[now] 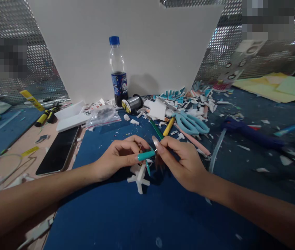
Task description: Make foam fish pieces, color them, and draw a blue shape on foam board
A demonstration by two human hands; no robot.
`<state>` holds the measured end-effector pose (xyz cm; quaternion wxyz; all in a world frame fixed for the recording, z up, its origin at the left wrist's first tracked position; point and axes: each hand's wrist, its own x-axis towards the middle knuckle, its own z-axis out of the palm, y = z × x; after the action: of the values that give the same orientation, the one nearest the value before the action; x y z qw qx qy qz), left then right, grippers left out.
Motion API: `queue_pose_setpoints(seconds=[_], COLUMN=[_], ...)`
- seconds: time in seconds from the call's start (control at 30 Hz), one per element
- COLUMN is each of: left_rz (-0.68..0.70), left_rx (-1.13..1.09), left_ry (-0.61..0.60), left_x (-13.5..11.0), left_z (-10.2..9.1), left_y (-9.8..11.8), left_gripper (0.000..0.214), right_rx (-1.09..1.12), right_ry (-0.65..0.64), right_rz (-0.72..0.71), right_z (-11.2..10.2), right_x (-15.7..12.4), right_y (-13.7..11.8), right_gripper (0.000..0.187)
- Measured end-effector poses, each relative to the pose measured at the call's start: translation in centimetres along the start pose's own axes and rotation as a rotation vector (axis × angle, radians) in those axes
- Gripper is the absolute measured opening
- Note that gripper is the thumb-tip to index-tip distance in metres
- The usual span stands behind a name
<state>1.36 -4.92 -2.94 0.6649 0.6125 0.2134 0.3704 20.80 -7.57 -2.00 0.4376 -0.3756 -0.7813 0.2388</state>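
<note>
Left fingers: our left hand [118, 158] is curled closed, thumb and forefinger pinching the left end of a small teal strip [146, 155].
Right fingers: our right hand [182, 160] is closed too, its fingertips pinched on the strip's right tip. We cannot tell whether a fine wire is also caught there.
Teal strip: it sits between the two hands, raised just above the mat. Its long axis runs left to right, and each hand meets one end, neither clearly nearer.
Just below: a white cross-shaped foam piece [139, 177] lies on the mat, just on the near side of the fingertips. A second teal sliver [148, 167] points down toward it.
Surface: a dark blue mat [137, 215], littered with paper scraps.
Beyond the right hand: a green pen [156, 129], a yellow pen [168, 126] and pale blue scissors [191, 123].
Farther back: a wire spool [132, 103] beside a cola bottle [118, 74], against a white board.
Left: a dark phone [57, 151] lies flat, well apart from our hands.
</note>
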Motion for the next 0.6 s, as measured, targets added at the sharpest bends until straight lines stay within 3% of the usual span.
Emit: queue_pose_setpoints(seconds=[0.4,0.6], left_rz=[-0.054,-0.028], left_rx=[0.039,0.073], left_ry=[-0.002,-0.196], left_x=[0.47,0.51], left_z=[0.38,0.55], left_y=[0.16,0.62], left_gripper=[0.009,0.014], right_rx=[-0.048,-0.203], right_ry=[-0.049,-0.067], right_rz=[-0.104,-0.29], right_z=[-0.07,-0.12], right_x=[0.0,0.05], right_y=[-0.2,-0.34], right_gripper=[0.03,0.024])
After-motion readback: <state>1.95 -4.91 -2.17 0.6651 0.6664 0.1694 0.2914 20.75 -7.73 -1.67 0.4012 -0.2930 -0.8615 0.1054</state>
